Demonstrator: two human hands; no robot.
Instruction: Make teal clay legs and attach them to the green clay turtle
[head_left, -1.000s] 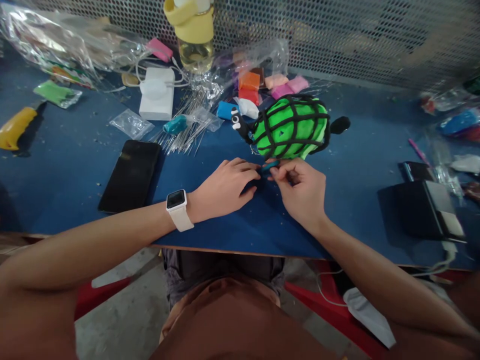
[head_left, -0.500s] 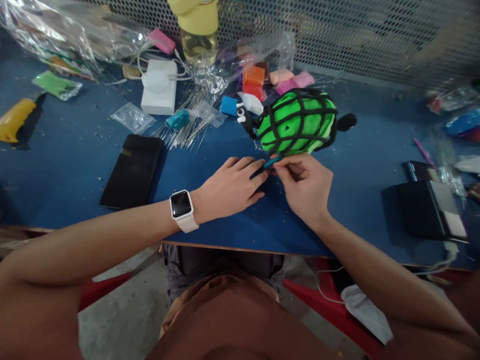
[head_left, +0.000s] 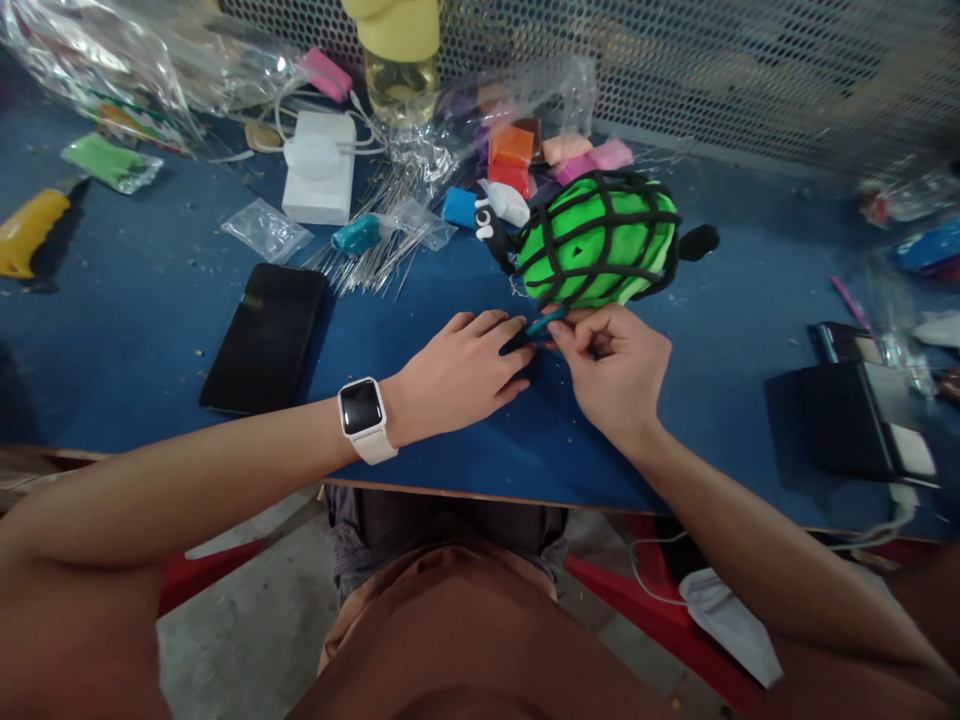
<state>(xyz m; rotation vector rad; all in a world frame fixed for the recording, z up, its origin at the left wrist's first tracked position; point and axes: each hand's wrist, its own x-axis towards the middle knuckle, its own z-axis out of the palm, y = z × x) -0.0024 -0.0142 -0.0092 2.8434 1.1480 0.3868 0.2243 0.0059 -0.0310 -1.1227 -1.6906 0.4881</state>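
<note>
R hand (head_left: 619, 375) had thumb & index pinched on a thin teal roll (head_left: 546, 322), other fingers curled in. L hand (head_left: 465, 370) lay palm down, fingers loosely spread, thumb well out; its fingertips were right by the roll's other end, couldn't tell if touching. So the roll was btwn the two hands, over the blue tabletop (head_left: 442, 470), just on the near side of a turtle figure (head_left: 600, 240), green w/ black grid lines, head to the left. White-strapped watch (head_left: 365, 410) on L wrist.

Behind the turtle: orange pkt (head_left: 511, 146), red pkt (head_left: 510, 180), pink pkt (head_left: 611, 154); blue pkt (head_left: 459, 207) by its head. Further left, teal lump (head_left: 356, 235) on a bunch of thin wires (head_left: 382, 265), white box (head_left: 321, 170) w/ cable, black phone (head_left: 264, 340) nr L forearm. Yellow-topped bottle (head_left: 400, 70) stood agst the mesh panel (head_left: 712, 90). Far left, yellow-handled tool (head_left: 31, 232); far right, black box (head_left: 844, 420).
</note>
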